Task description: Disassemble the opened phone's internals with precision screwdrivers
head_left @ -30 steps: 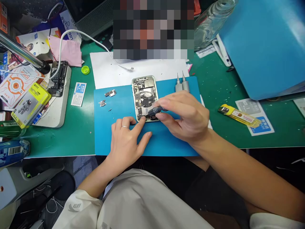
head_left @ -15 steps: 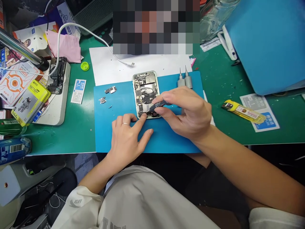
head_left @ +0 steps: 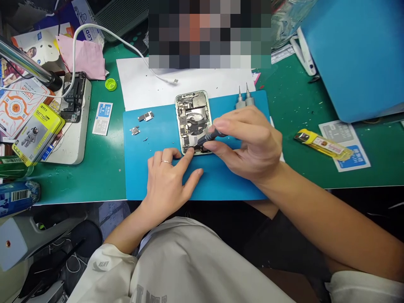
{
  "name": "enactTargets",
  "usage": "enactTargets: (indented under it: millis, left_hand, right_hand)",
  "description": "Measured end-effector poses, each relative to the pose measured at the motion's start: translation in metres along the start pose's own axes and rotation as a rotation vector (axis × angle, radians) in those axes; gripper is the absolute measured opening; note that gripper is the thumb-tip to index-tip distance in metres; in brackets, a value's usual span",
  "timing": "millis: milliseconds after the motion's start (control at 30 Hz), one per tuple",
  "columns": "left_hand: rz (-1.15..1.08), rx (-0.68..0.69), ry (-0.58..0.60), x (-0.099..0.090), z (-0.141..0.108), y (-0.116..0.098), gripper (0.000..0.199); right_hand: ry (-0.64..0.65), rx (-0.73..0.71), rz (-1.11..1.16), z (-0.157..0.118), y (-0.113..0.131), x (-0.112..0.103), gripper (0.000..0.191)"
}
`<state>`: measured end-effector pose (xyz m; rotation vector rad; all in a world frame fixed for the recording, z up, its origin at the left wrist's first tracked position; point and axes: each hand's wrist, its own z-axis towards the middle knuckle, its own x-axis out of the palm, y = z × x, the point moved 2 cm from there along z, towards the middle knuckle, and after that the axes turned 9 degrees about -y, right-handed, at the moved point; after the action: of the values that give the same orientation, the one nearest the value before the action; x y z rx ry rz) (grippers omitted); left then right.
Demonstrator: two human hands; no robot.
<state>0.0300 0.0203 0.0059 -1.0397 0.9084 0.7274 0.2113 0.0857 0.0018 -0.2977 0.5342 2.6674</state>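
An opened phone [head_left: 193,122] lies on the blue mat [head_left: 164,185], its inner parts showing in a pale frame. My left hand [head_left: 167,179] rests palm down with fingers spread, the index fingertip on the phone's lower left edge. Between thumb and fingers, my right hand [head_left: 249,147] pinches dark tweezers [head_left: 210,136]. Their tip points down and left into the lower part of the phone, close to my left index finger; exactly what it touches is too small to tell.
Small metal phone parts [head_left: 145,116] lie left on the mat. Two grey screwdrivers [head_left: 244,101] stand behind my right hand. A yellow cutter [head_left: 323,144] lies at right. Boxes, a white block [head_left: 78,143] and a white cable [head_left: 75,54] crowd the left side.
The tweezers' tip has shifted slightly left within the phone's lower part, nearer my left index finger. My left hand stays in place; the whole view has shifted a little.
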Motion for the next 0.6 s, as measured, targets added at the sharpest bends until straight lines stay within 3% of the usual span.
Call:
enactTargets:
  millis: [133,233,600]
  left_hand:
    - [0.000,-0.001,-0.003,-0.001,-0.001,0.000,0.046]
    - [-0.004,-0.001,-0.002,-0.001,-0.001,0.000,0.045]
    - [-0.012,-0.013,0.004,0.000,-0.001,0.000,0.043]
  right_hand:
    - [0.038,0.059,0.082,-0.001,0.001,-0.001,0.067]
    - [0.052,0.022,0.088,0.000,0.005,0.000,0.071]
    - [0.076,-0.007,-0.042,0.004,0.013,0.000,0.046]
